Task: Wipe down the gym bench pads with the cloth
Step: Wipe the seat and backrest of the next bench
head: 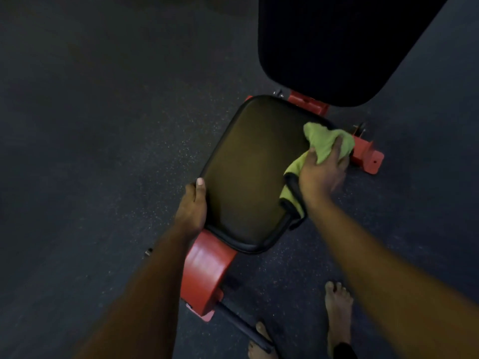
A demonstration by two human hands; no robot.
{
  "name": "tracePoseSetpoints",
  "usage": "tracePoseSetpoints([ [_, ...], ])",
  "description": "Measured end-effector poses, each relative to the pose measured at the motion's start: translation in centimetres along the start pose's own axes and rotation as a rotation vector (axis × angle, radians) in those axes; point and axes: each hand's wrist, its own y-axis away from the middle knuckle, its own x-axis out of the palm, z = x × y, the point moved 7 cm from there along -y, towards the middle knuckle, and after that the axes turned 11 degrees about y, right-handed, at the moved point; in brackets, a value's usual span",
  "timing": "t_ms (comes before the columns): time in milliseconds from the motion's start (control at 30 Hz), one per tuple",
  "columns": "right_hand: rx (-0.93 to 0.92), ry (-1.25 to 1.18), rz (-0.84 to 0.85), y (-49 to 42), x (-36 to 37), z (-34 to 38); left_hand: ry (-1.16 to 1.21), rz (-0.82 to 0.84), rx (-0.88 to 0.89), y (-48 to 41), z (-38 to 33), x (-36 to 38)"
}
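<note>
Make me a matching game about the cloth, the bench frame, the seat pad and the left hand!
Things:
1 cloth
2 bench frame
3 seat pad
4 left hand

Matches:
a red
b grips the seat pad's edge
c black
d yellow-green, under the right hand

Pairs: 1-d, 2-a, 3-c, 4-b.

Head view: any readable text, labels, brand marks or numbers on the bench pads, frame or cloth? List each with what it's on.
None readable.
The seat pad, back pad, red frame and green cloth show no words, logos or numbers. The picture is dim and soft, so any small print would be lost.
</note>
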Motion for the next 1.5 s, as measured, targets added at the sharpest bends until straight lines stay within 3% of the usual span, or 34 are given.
tracePoseSetpoints([
  [133, -0.203, 0.320, 0.029, -5.2, -1.0, 3.5, 0.016, 0.015, -0.014, 0.0, 0.6, 0.0],
  [267, -0.541, 0.538, -0.001, -4.9, 1.1, 8.8, 0.038, -0.003, -0.026, 0.0, 0.6, 0.0],
  [433, -0.678, 0.602, 0.111, -5.9, 5.5, 16.9, 0.100, -0.012, -0.053, -0.1, 1.4, 0.2],
  [600, -0.955, 0.527, 0.093, -4.0, 4.0, 12.5, 0.106, -0.046, -0.102, -0.2, 1.9, 0.0],
  [700, -0.940, 0.592, 0.079, -3.5, 4.5, 11.2, 0.145, -0.067, -0.093, 0.1, 1.7, 0.2],
  [800, -0.937, 0.609, 0.079, -3.9, 7.8, 15.9, 0.208, -0.105, -0.065, 0.7, 1.2, 0.1],
  [867, -1.027, 0.677, 0.185, -3.9, 10.5, 19.7, 0.254, -0.119, -0.049, 0.8, 1.2, 0.1],
  [1000, -1.398, 1.038, 0.462, 3.8, 14.8, 21.7, 0.312, -0.155, -0.005, 1.5, 2.4, -1.2],
  [1133, -1.610, 0.742, 0.600, 10.2, 13.2, 18.0, 0.380, -0.328, -0.173, 4.7, 6.7, -3.4],
  [1200, -1.632, 0.666, 0.700, 8.5, 12.4, 18.0, 0.374, -0.277, -0.231, 6.3, 9.0, -3.9],
  [1333, -1.297, 0.985, 0.577, 3.7, 14.5, 20.6, 0.393, -0.204, -0.243, 7.7, 11.1, -4.5],
  [1400, -1.370, 1.074, 0.550, 8.2, 15.6, 19.7, 0.405, -0.221, -0.255, 7.9, 12.0, -5.0],
  [1500, -1.646, 0.973, 0.616, 17.1, 15.3, 15.6, 0.430, -0.243, -0.258, 8.5, 13.1, -5.5],
])
